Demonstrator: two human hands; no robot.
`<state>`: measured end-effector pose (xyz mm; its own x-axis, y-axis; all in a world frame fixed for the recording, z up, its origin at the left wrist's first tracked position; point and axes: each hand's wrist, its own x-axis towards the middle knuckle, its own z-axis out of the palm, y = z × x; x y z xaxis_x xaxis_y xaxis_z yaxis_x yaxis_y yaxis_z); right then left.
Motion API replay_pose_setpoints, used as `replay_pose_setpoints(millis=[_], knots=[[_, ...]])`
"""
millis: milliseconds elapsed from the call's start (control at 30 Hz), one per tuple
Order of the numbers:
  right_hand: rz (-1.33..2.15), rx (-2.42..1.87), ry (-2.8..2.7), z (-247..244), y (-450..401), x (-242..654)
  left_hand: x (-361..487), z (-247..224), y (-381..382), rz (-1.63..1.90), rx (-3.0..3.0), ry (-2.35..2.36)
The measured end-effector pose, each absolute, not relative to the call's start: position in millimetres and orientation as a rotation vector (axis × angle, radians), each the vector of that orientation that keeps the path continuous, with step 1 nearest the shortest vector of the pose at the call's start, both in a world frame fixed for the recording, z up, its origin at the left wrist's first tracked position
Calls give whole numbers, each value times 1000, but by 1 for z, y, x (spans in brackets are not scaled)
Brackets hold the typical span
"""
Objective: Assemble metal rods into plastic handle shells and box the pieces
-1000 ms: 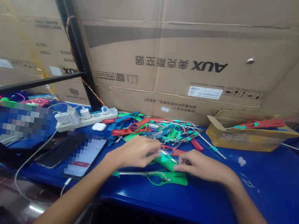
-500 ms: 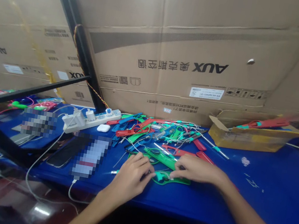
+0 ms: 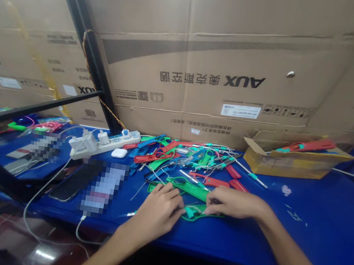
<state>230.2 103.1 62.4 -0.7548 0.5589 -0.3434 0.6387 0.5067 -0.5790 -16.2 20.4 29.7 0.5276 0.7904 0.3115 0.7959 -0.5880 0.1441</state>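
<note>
My left hand (image 3: 162,207) is closed at the left end of an open green plastic casing (image 3: 198,218), its fingertips pinching that end. A teal part (image 3: 189,211) and thin wires lie inside the casing. My right hand (image 3: 231,202) is closed over the casing's right end, finger and thumb pinched low near the wires. Something dark shows inside its curled fingers; I cannot make out what. Just behind lies another green casing (image 3: 187,188), beside a metal tube (image 3: 194,180). The left hand hides part of a thin silver rod (image 3: 131,213).
Behind my hands lies a heap of red, blue and green casings (image 3: 159,154) with wires and tubes. An open carton (image 3: 294,164) holding red casings stands at right. Left are a power strip (image 3: 113,142), a white earbud case (image 3: 119,153), phones (image 3: 78,179) and a black frame (image 3: 83,43).
The view has shifted slightly to the right. My right hand's pinch has moved a little over the casing's wires, while my left hand keeps to the casing's left end.
</note>
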Motion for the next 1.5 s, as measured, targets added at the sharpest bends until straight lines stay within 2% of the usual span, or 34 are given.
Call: replay_pose_setpoints(millis=[433, 1500], knots=[[-1041, 1092, 2627, 65, 99, 228, -12, 20, 28, -529, -2721, -1367], [-1078, 1126, 2556, 63, 100, 228, -12, 2, 40, -962, -2645, -1299]])
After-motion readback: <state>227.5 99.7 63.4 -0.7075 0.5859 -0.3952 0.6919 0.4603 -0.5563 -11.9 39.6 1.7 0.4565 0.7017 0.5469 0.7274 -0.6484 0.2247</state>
